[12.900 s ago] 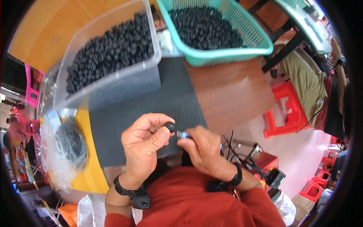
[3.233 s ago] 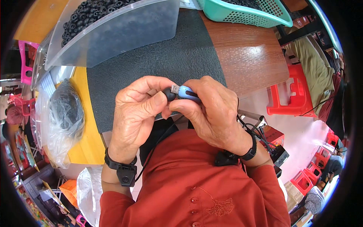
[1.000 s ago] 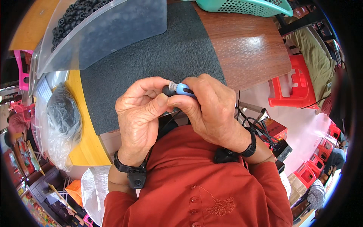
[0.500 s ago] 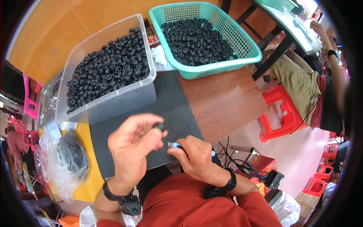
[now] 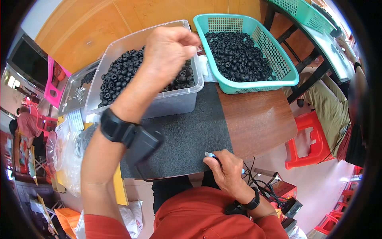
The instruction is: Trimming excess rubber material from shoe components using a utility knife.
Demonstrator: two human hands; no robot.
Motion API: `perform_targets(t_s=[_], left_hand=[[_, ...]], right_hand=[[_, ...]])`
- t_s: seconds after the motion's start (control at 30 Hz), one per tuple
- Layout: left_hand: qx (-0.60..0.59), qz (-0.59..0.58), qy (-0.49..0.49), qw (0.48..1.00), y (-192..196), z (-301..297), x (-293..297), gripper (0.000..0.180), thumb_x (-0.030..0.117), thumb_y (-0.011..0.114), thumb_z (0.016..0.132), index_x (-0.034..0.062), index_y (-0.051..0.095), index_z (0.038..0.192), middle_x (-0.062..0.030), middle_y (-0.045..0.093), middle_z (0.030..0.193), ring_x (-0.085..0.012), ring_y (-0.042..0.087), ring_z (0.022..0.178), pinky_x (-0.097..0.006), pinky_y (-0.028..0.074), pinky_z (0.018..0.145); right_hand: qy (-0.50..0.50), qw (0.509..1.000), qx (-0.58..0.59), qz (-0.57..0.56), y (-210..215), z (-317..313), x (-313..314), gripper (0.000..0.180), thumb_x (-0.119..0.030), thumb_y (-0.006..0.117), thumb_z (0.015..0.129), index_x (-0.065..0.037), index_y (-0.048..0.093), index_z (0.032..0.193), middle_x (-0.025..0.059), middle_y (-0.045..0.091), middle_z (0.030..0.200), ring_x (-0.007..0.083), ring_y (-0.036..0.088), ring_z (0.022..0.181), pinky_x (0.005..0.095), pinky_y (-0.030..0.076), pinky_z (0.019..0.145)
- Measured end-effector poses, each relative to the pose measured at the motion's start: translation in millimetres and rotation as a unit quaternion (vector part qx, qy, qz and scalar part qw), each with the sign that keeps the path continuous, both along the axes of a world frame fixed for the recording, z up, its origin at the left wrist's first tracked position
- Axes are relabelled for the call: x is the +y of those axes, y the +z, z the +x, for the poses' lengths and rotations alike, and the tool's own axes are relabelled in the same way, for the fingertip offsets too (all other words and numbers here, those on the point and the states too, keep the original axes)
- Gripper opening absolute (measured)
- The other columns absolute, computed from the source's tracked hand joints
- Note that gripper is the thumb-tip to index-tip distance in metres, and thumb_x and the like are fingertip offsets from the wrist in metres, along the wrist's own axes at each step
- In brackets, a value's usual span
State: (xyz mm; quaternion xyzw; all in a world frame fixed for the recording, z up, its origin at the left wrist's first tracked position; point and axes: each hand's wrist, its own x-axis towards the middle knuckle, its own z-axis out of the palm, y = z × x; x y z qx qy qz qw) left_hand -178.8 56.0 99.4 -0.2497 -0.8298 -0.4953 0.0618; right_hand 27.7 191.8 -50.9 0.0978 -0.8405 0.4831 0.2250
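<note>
My left hand (image 5: pixel 169 47) is raised over the clear plastic bin (image 5: pixel 199 89), its curled fingers pointing toward the teal basket (image 5: pixel 254 84). Motion blurs those fingers, and I cannot make out what is between them. Small round black parts with a hole in them (image 5: pixel 121 75) fill the bin. More of the same black parts (image 5: pixel 238 53) lie in the basket. Above the front edge of the dark mat (image 5: pixel 187 131), my right hand (image 5: pixel 227 170) is closed round a slim light-blue utility knife (image 5: pixel 212 155). Its short metal blade sticks out past my thumb, toward the upper left.
A metal tray (image 5: pixel 75 97) with small bits stands left of the bin. Plastic bags (image 5: pixel 71 155) lie at the table's left side. At right are a red stool (image 5: pixel 310 139), black cables (image 5: pixel 266 185) and a seated person (image 5: pixel 332 97).
My left hand, which held a black part near the knife, has swung up and away over the bin. The right hand keeps the knife in about the same place. The view has shifted.
</note>
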Motion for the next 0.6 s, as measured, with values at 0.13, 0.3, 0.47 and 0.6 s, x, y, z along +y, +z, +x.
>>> perform_targets(t_s=[0.13, 0.3, 0.47, 0.6], left_hand=[[-0.057, -0.079, -0.043, 0.994, -19, -18, -32, 0.020, 0.001, 0.065, 0.076, -0.0017, 0.069, 0.096, -0.0048, 0.068, 0.084, -0.0104, 0.060, 0.075, -0.025, 0.050, 0.071], [-0.024, -0.220, -0.089, 0.971, -24, -15, -31, 0.029, 0.001, 0.068, 0.067, -0.0026, 0.069, 0.096, -0.0059, 0.067, 0.081, -0.0132, 0.059, 0.072, -0.027, 0.050, 0.069], [-0.026, -0.308, -0.095, 0.946, -23, -16, -25, 0.025, 0.005, 0.072, 0.066, -0.0028, 0.068, 0.090, -0.0095, 0.066, 0.079, -0.0178, 0.062, 0.072, -0.031, 0.049, 0.067], [-0.023, -0.311, -0.126, 0.942, -26, -20, -28, 0.025, 0.005, 0.073, 0.067, -0.0027, 0.067, 0.090, -0.0118, 0.066, 0.079, -0.0202, 0.063, 0.074, -0.032, 0.049, 0.066]], right_hand=[[0.007, 0.999, 0.016, 0.039, -1, -3, 1, 0.020, -0.017, 0.072, 0.082, -0.002, 0.059, 0.080, 0.0108, 0.054, 0.062, 0.0253, 0.053, 0.050, 0.0351, 0.040, 0.045], [0.013, 0.999, 0.018, 0.047, -3, -2, 0, 0.021, -0.018, 0.072, 0.082, -0.002, 0.059, 0.081, 0.0102, 0.054, 0.062, 0.0249, 0.053, 0.050, 0.0350, 0.040, 0.045], [0.010, 0.998, 0.010, 0.066, -4, -1, 1, 0.021, -0.019, 0.072, 0.083, -0.002, 0.059, 0.080, 0.0097, 0.053, 0.062, 0.0245, 0.053, 0.049, 0.0344, 0.040, 0.044], [0.007, 0.997, 0.021, 0.071, -2, -4, -1, 0.021, -0.019, 0.072, 0.083, -0.002, 0.059, 0.080, 0.0095, 0.053, 0.062, 0.0244, 0.053, 0.049, 0.0343, 0.040, 0.044]])
